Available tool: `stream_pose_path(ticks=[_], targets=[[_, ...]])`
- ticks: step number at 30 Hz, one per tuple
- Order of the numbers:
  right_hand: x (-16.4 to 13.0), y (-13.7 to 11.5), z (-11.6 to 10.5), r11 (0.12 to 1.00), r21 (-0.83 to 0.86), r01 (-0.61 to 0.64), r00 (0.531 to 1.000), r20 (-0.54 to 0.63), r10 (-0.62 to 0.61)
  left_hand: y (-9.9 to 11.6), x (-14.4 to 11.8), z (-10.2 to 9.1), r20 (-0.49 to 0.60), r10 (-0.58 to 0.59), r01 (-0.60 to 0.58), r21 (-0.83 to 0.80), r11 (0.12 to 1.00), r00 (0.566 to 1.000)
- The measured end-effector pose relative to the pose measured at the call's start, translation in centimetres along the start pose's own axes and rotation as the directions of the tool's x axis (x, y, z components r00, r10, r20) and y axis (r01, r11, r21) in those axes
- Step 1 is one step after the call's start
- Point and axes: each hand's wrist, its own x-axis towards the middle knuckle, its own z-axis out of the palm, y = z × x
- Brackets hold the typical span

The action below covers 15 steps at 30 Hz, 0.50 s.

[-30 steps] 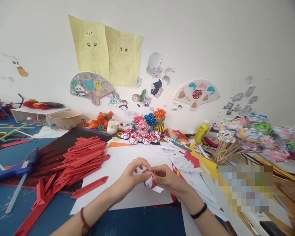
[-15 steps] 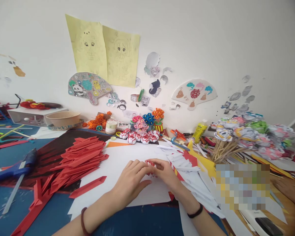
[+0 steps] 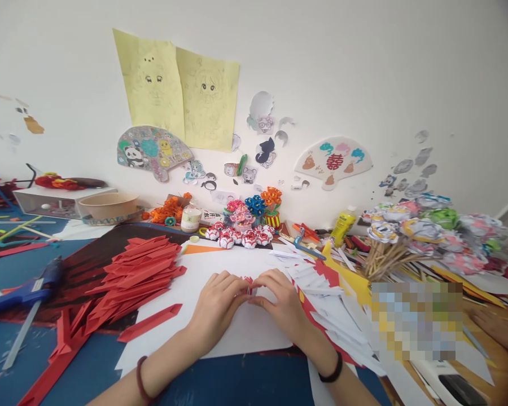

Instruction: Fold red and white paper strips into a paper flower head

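1. On the white paper sheet (image 3: 232, 332) at the middle of the tabletop (image 3: 245, 383), both hands meet fingertip to fingertip, pressed flat onto a small red-and-white folded paper piece (image 3: 249, 283), probably to crease it.
2. Left hand (image 3: 217, 307) and right hand (image 3: 281, 307) lie palm-down, fingers closed over the piece, which is mostly hidden.
3. Just left lies a heap of pointed red paper strips (image 3: 139, 270); just right, a stack of white folded strips (image 3: 322, 287), both within reach.
4. Finished red-and-white paper balls (image 3: 237, 237) sit behind in a row.
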Motion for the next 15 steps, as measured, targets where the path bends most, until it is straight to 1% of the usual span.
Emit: stream_pose_path(ticks=[4,8,12,15], targets=[[-0.26,0.22,0.63,0.998,-0.052,0.031,0.999,0.023,-0.030,-0.02,-0.03,0.16,0.004,0.005,-0.005,-0.053,0.999,1.000],[-0.24,0.64,0.53,0.998,-0.030,0.048,0.999,0.011,-0.048,-0.25,0.00,0.21,0.007,0.009,-0.008,-0.075,0.997,1.000],[-0.25,0.61,0.25,0.999,-0.005,0.049,0.999,0.009,-0.049,-0.50,-0.17,0.44,0.001,0.039,-0.039,0.010,0.999,0.999],[-0.48,0.45,0.48,0.999,-0.025,0.037,0.999,0.003,-0.037,-0.40,-0.36,0.76,-0.033,0.112,-0.108,0.114,0.988,0.993]])
